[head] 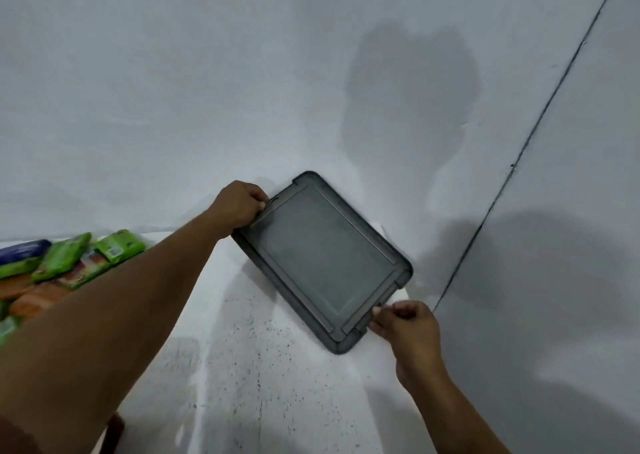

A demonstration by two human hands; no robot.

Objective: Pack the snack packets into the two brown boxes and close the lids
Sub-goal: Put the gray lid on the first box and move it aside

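The lid (322, 263) I hold looks matt grey plastic; my snack packets (65, 259) glossy film; the table (263, 377) white, speckled

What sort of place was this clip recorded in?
Probably a plain indoor room used for packing: bare white walls, snack packets piled at left, and a dark lid being handled.

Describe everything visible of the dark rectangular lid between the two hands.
The lid looks like dark grey plastic, rectangular with rounded corners: a flat centre panel framed by raised ridges inside a wider rim. It sits diagonally over the white surface. The left hand grips its far end, the right hand pinches its near end. What lies beneath it cannot be seen.
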